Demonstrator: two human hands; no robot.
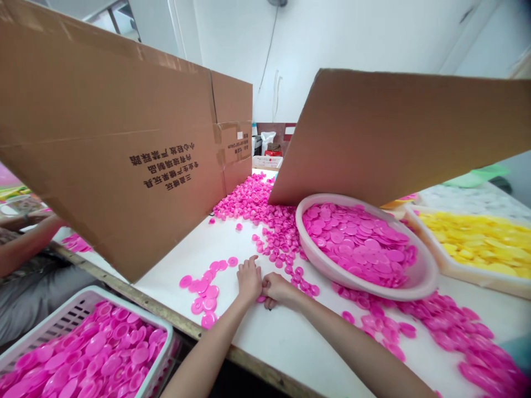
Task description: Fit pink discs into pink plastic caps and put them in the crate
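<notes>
My left hand (249, 278) and my right hand (277, 289) meet on the white table (286, 342), fingers curled together. A pink plastic piece shows just under them, pinched between both hands. Left of my hands lie several flat pink discs (205, 290). Small pink caps (282, 235) spread behind and right of my hands. A tilted pale basin (418, 276) full of pink discs sits to the right.
A basket (62, 320) of pink pieces stands at lower left. Cardboard sheets (124, 160) (398, 132) rise on both sides. A tray (477, 273) of yellow discs is at right. Another person's arm (25, 243) is at far left.
</notes>
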